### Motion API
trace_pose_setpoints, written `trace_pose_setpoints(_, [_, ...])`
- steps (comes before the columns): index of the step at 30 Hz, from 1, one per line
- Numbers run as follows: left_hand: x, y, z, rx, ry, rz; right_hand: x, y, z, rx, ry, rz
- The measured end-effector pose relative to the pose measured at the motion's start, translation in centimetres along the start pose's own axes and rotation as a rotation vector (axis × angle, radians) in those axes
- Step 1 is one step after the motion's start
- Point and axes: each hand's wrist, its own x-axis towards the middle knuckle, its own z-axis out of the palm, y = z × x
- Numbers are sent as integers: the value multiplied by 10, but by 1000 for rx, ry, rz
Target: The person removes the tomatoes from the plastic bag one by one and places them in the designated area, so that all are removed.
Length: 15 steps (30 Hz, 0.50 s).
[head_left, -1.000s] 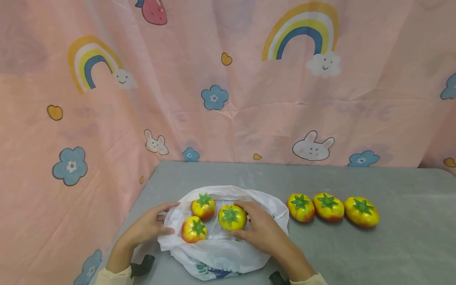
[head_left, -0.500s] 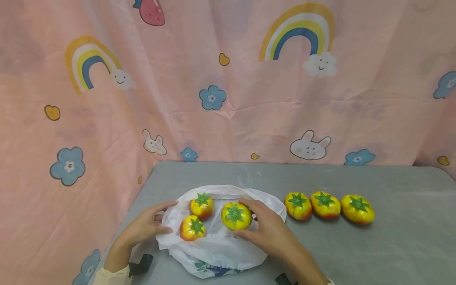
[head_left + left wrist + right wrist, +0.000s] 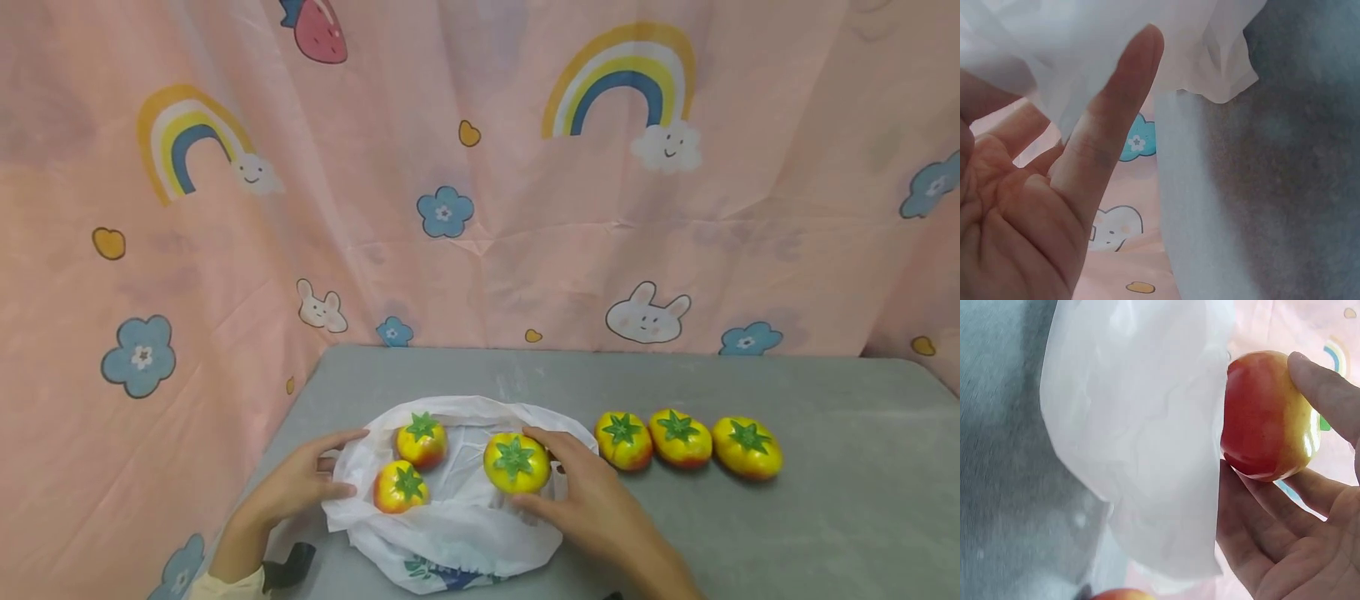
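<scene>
"What's in the white plastic bag [image 3: 442,533]?"

"Two yellow-and-red fruits with green leaf tops. Taking its mouth as the dial, the far fruit [image 3: 422,450] is at ten o'clock, the near fruit [image 3: 388,490] at nine."

"And the third one?"

"The held fruit [image 3: 516,467] is at three o'clock, over the mouth. The right hand [image 3: 585,492] has thumb and fingers clamped on it. How high it sits against the rim, I can't tell."

"The left hand [image 3: 300,479]?"

"At nine o'clock, fingers spread apart and touching the side of the bag. Some of them go behind the plastic in the left wrist view."

"Anything outside?"

"A row of three fruits [image 3: 678,437] on the grey table [image 3: 840,517], out past three o'clock."

"What's hard to make out?"

"The blue-green print [image 3: 450,575] at six o'clock is unreadable. The right forearm [image 3: 648,554] runs off the bottom edge, and another fruit [image 3: 1124,595] is cut off low in the right wrist view."
</scene>
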Motion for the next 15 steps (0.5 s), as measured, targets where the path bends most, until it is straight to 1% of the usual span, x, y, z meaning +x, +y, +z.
trace_pose_setpoints(6, [0,-1,-1,-17,-9,3,-8,7,-9,-32,33,-12])
trace_pose_setpoints(15, [2,-4,-2,-23,-27,16,-18,16,-22,-77,39,43])
